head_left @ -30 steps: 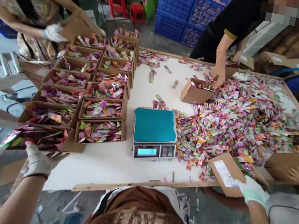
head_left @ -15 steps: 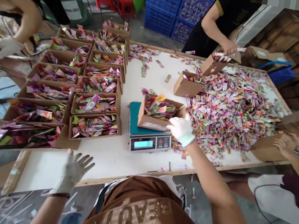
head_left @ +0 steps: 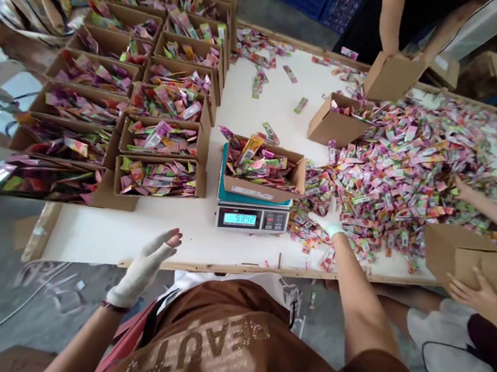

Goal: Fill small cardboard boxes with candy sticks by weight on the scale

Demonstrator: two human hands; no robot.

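Matt brown cardboard forms the carton on the digital scale, whose casing looks like smooth plastic. The sachets are glossy, crinkled plastic film. Matt white cloth gloves cover both hands. The bench has a smooth white top and a bare wood edging strip; the brown cloth shirt bears glittery lettering.

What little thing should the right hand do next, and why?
Maybe the right hand should pick a little from the packet pile: it is open at the pile's edge, and an open box sits on the lit scale close by.
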